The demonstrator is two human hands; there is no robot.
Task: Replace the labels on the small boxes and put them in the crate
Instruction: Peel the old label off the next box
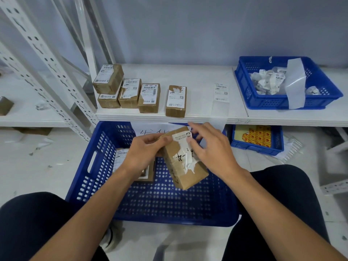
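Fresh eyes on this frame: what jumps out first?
A cardboard box is held tilted over the big blue crate, centre. The left hand grips its top end and the right hand touches its half-torn white label. Behind, five labelled boxes sit at the left of the white shelf, and a smaller blue basket of crumpled label scraps stands at its right.

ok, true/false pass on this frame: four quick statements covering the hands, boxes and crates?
1. Both hands are on the brown cardboard box. True: left hand grips its end, right hand pinches its torn white label.
2. The large blue plastic crate is empty. False: a labelled box lies inside.
3. Five small boxes sit on the white shelf. True.
4. The blue basket on the shelf holds boxes. False: crumpled white scraps.
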